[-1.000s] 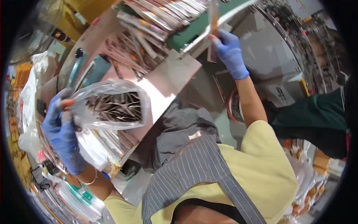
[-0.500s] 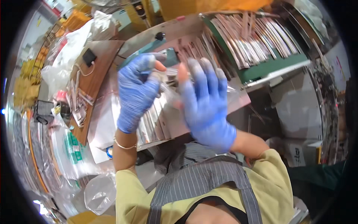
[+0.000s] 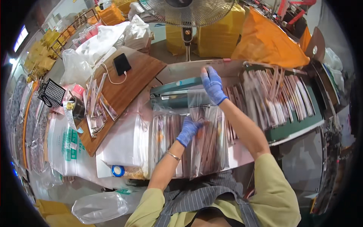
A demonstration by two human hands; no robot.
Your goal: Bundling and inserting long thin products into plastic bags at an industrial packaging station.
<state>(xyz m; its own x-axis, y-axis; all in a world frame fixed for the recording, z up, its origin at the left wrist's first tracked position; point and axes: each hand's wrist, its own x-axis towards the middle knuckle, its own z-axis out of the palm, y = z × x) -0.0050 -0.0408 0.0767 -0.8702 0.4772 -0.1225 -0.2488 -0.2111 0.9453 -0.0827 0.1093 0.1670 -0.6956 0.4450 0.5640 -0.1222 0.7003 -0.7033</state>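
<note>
Both hands wear blue gloves with bare fingertips. My left hand (image 3: 190, 130) has its fingers bent round a flat clear plastic bag (image 3: 199, 104) with packets in it, over a row of similar thin packets (image 3: 164, 136). The bag's upper end reaches a teal bar-shaped device, which looks like a bag sealer (image 3: 177, 86). My right hand (image 3: 213, 85) lies at the right end of the device's upper arm, fingers stretched out and close together. Whether it touches the arm is hard to tell.
More packets (image 3: 278, 100) stand in a green tray (image 3: 297, 129) at the right. On the left, a brown board (image 3: 124, 85) bears a phone (image 3: 121, 64) with a white cable. Stacked clear bags (image 3: 121, 140) and a blue tape roll (image 3: 117, 171) lie nearer. A fan (image 3: 187, 32) stands behind.
The view has tilted up. My hands, raised and apart before, have come down: the left onto the bagged packets, the right out to the end of the teal device.
</note>
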